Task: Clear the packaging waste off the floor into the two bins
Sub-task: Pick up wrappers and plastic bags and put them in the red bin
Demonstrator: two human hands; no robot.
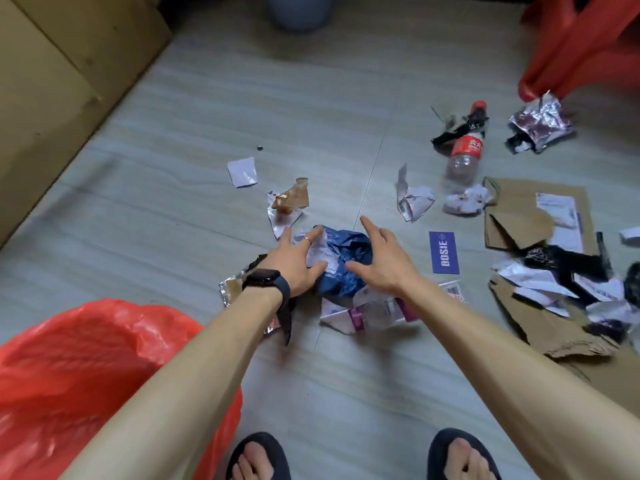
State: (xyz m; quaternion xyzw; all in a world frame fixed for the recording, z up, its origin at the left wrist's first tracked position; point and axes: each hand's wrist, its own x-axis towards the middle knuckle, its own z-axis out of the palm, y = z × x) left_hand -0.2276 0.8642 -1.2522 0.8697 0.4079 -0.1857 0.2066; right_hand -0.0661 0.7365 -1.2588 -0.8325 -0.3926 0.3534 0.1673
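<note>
**Floor waste, gathering step: blue bag between two hands**

Item in hand: a crumpled blue bag (346, 261) with white paper bunched on top, lying on the floor (207, 116) at the centre of the view.

Hands: the left hand (294, 261), with a dark watch (265, 278) at the wrist, sits at the bag's 9 o'clock. The right hand (384, 258) sits at its 3 o'clock. Both are spread wide with straight fingers and hold nothing. Whether the fingertips already touch the bag cannot be told.

Step, by judgement: the reach to scoop up the blue bag, early in the task, since most of the waste lies uncollected.

Next move calls for: closing both hands round the loose, springy bundle so that the paper on top does not slip off, then carrying it to a bin.

Bins: one red-lined bin (86, 368) at 7 o'clock, near the left forearm; a second red bin (581, 46) at 1 o'clock, well apart.

Other waste:
- a plastic bottle (464, 157) at 2 o'clock
- a foil wrapper (540, 123) beside it
- a brown paper bag (519, 209) at 3 o'clock
- a white scrap (242, 172) at 11 o'clock

Writing: a purple card (444, 252) just right of the right hand reads "BOSIE". The bottle's red label bears print too small to read.
</note>
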